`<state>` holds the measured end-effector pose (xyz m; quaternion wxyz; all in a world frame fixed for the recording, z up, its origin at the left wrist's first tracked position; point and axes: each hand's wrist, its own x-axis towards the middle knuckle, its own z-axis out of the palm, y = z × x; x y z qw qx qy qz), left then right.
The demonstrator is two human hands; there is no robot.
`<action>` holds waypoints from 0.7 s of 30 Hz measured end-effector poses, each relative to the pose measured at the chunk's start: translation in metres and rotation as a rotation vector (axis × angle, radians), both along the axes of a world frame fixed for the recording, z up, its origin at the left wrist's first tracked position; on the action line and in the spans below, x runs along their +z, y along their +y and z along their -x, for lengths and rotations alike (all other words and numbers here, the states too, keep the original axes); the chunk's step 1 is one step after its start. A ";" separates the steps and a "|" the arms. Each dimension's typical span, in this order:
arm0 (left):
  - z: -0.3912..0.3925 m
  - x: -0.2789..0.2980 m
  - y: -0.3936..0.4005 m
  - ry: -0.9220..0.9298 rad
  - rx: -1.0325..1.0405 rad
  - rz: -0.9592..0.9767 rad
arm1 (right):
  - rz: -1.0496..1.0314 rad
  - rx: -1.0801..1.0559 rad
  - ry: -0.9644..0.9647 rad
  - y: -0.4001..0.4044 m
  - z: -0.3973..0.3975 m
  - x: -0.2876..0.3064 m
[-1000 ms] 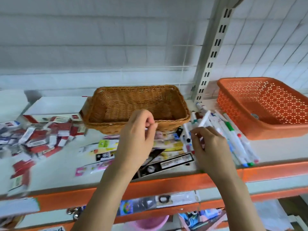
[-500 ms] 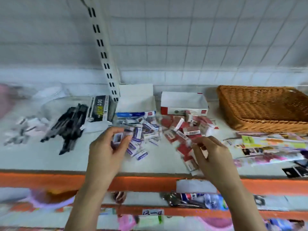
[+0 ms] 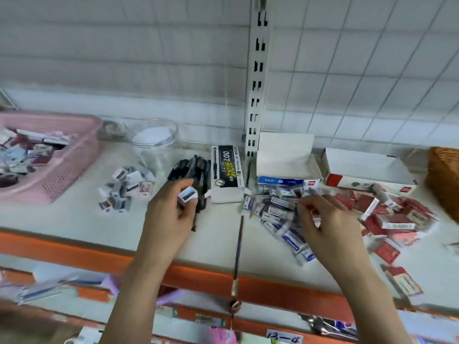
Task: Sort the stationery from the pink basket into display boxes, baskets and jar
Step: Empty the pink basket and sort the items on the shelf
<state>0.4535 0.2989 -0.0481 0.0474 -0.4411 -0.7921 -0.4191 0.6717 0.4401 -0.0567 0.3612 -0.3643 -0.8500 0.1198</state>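
View swung left since half a second back: wicker basket [image 3: 444, 180] now at far right edge, pink basket [image 3: 49, 155] newly in sight at far left on the shelf [image 3: 74, 219], still holding mixed small packs. Orange basket and marker pens from a second ago gone from view. Left hand [image 3: 171, 217] pinching a small white box [image 3: 188, 194] between thumb and fingers, same sort of item as half a second ago, now carried left, over the black pens [image 3: 191, 172] and near the loose pile of small grey-white boxes [image 3: 124, 187] in front of the clear jar [image 3: 155, 142]. Right hand [image 3: 327, 224] curled over the blue packs [image 3: 278, 209], fingertips apparently pinching something small; too blurred to name. Red packs [image 3: 387, 214] heaped just right, in front of the red display box [image 3: 367, 172]; blue display box [image 3: 285, 165] behind blue heap. Meaning, probably: sorting by kind mid-way, held box likely headed for the grey-white pile or jar. Plenty left in pink basket.
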 end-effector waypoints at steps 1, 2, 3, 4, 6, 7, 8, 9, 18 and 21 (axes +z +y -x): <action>0.013 0.000 -0.004 -0.005 0.011 -0.003 | -0.005 0.013 0.000 -0.006 0.014 0.001; 0.027 -0.001 -0.008 -0.001 0.013 -0.009 | -0.002 0.031 0.001 -0.012 0.029 0.003; 0.041 -0.001 -0.013 0.011 0.011 -0.014 | 0.004 0.046 -0.001 -0.018 0.045 0.004; 0.057 -0.003 -0.018 0.035 0.005 -0.015 | 0.011 0.052 -0.008 -0.024 0.062 0.004; 0.090 -0.005 -0.030 0.102 -0.017 0.007 | 0.013 0.042 -0.019 -0.040 0.097 0.001; 0.108 -0.007 -0.037 0.132 -0.028 0.030 | 0.017 0.032 -0.019 -0.050 0.115 -0.001; 0.127 -0.008 -0.043 0.154 -0.043 0.055 | 0.026 0.017 -0.020 -0.061 0.133 -0.003; 0.145 -0.008 -0.050 0.164 -0.070 0.082 | 0.047 -0.004 -0.019 -0.072 0.151 -0.006; 0.216 -0.009 -0.082 0.056 -0.439 0.117 | 0.114 -0.114 -0.028 -0.155 0.253 0.000; 0.215 0.004 -0.089 0.107 -0.519 0.062 | 0.072 -0.124 -0.035 -0.165 0.266 0.010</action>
